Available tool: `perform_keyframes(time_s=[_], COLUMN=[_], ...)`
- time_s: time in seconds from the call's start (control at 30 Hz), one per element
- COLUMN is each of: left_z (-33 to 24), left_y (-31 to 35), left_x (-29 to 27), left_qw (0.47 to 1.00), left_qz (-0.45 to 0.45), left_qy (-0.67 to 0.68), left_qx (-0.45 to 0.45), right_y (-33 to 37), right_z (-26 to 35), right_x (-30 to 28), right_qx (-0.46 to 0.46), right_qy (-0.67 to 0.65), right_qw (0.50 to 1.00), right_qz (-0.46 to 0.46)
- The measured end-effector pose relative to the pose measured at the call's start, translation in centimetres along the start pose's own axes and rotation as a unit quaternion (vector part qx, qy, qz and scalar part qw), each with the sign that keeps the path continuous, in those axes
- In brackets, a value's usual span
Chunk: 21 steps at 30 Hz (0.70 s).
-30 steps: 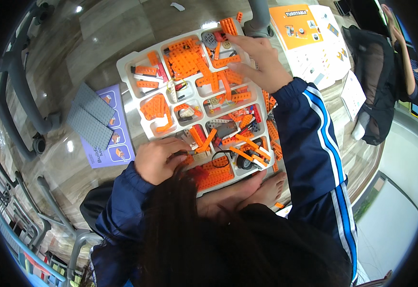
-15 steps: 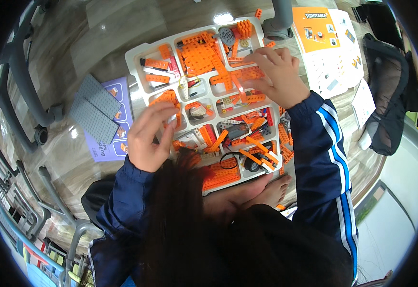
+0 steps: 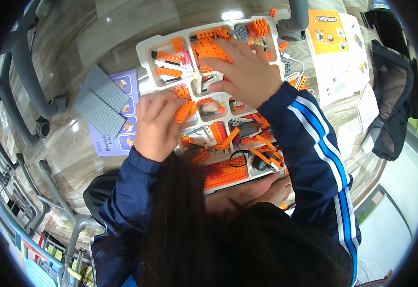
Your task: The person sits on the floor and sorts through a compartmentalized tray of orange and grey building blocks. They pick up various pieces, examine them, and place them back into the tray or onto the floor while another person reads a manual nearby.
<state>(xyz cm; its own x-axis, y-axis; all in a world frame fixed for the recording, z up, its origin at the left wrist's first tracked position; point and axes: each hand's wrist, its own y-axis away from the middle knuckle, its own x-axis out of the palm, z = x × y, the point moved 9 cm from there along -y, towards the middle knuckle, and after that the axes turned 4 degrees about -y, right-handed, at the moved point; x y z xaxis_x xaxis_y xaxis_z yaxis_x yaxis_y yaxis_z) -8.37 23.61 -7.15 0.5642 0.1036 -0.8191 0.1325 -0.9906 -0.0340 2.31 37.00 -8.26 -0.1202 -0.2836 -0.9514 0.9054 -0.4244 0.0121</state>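
Note:
A white sorting tray (image 3: 143, 54), divided into compartments of building pieces, lies before me. My left hand (image 3: 157, 125) is at its left edge, fingers curled and closed on a small orange studded brick (image 3: 185, 112). Over the upper middle compartments my right hand (image 3: 244, 76) reaches with fingers spread and thumb apart. Its fingertips lie over orange plates (image 3: 210, 50), and nothing shows in its grip. Below the thumb, a small compartment (image 3: 212, 106) holds little mixed parts. Orange beams (image 3: 168, 58) with black pins fill the upper left compartment.
Two grey studded baseplates (image 3: 101, 103) lie on a purple booklet (image 3: 130, 83) to the left. An open instruction booklet (image 3: 333, 71) is at the right, near a white cable (image 3: 295, 67). Grey chair legs (image 3: 292, 19) stand around. My bare foot (image 3: 252, 189) touches the tray's near side.
My right hand has moved left from the tray's right side to its upper middle, off a long orange piece. An orange brick now shows at my left fingertips. The view has shifted slightly.

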Motion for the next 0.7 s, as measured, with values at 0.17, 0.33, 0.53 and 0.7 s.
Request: perform_keyframes(time_s=[0.17,0.33,0.53,0.7], left_z=[0.3,-0.1,0.2,0.1], left_y=[0.1,-0.1,-0.1,-0.1], left_x=[-0.2,-0.4,-0.6,-0.5], left_qw=[1.0,0.999,0.998,0.998], left_qz=[0.002,0.008,0.006,0.01], left_qy=[0.031,0.05,0.062,0.063], left_qx=[-0.007,-0.014,-0.005,-0.009], right_y=[-1.3,-5.0,-5.1,-4.9], right_z=[-0.1,-1.3,-2.1,-2.6], right_x=[-0.4,-0.4,-0.2,-0.6], right_qx=[-0.007,0.007,-0.01,-0.005], right_qy=[0.044,0.056,0.074,0.039], right_qw=[0.999,0.998,0.996,0.999], right_qz=[0.0,-0.031,-0.039,-0.031])
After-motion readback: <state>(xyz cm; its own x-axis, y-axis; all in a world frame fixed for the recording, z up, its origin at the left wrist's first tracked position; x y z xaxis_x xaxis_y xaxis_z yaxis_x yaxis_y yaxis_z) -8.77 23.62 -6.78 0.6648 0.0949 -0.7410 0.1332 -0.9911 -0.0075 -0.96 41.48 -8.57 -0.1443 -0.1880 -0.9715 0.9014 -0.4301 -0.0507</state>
